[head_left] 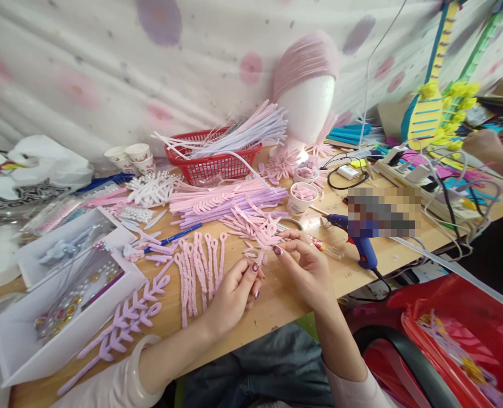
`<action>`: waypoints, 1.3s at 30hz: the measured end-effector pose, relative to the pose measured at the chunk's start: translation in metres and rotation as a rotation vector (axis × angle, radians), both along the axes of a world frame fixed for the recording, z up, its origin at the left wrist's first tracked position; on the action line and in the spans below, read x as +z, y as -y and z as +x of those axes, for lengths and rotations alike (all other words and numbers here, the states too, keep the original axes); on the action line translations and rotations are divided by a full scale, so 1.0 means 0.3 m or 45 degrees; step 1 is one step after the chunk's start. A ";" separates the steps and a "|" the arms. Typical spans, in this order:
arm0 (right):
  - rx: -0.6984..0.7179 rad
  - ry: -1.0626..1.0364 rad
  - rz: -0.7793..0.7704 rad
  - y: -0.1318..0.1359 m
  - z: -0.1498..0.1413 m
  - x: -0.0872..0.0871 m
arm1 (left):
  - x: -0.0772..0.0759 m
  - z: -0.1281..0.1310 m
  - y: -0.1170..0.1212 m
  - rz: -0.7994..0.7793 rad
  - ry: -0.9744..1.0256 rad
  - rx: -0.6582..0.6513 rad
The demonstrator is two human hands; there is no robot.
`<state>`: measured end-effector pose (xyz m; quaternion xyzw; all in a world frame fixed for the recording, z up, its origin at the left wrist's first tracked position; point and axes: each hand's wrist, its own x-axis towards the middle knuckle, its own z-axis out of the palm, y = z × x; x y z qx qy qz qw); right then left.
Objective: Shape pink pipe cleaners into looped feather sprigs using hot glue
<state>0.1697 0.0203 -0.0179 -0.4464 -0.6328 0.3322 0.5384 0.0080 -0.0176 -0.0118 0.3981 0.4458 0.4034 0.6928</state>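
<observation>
Near the table's front edge, my left hand [237, 289] is closed in a pinch at the lower end of a pink pipe-cleaner sprig [263, 241]. My right hand [305, 269] pinches the same sprig higher up, thumb against bent fingers. Part of the sprig is hidden by my fingertips. Left of my hands lie several twisted pink pipe-cleaner stems [198, 272] with looped tops. Finished-looking lilac leaf branches [124, 317] lie further left. Just beyond my hands, short pink pipe-cleaner pieces [243, 221] are heaped beside long pink and lilac ones [217, 198].
A blue hot glue gun [364, 243] lies at right, its cord over the table edge. Behind stand a red basket [213, 167], a white foam head [308, 110] and paper cups [301, 205]. White boxes [79, 311] stand left. Another person's arm [489, 150] reaches in at far right.
</observation>
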 end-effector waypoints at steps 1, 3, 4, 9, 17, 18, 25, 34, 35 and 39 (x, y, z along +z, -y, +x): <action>-0.001 -0.001 -0.001 0.000 0.000 0.000 | 0.000 0.000 0.000 0.000 0.008 0.004; 0.003 -0.002 0.002 -0.001 0.001 -0.001 | -0.001 0.000 -0.001 0.000 0.026 0.013; 0.008 -0.007 0.003 -0.002 0.001 -0.001 | -0.002 0.000 -0.001 -0.001 0.035 0.012; 0.004 -0.073 -0.021 -0.005 0.002 -0.002 | -0.005 -0.001 -0.001 -0.003 0.061 0.000; 0.022 -0.169 -0.013 -0.006 -0.011 0.005 | -0.007 0.001 0.000 0.010 0.034 0.006; 0.026 -0.174 -0.006 -0.007 -0.010 0.003 | -0.005 0.001 0.001 0.009 0.031 0.006; 0.066 -0.204 0.006 -0.021 0.006 -0.011 | 0.002 -0.001 0.006 -0.012 0.029 0.004; 0.086 -0.162 0.005 -0.021 0.019 0.001 | 0.008 0.000 0.003 -0.018 0.056 0.001; 0.086 -0.155 0.000 -0.020 0.018 0.003 | 0.008 0.000 0.003 -0.017 0.055 0.002; 0.079 -0.157 -0.022 -0.016 0.015 -0.002 | 0.004 0.001 0.004 -0.011 0.053 0.017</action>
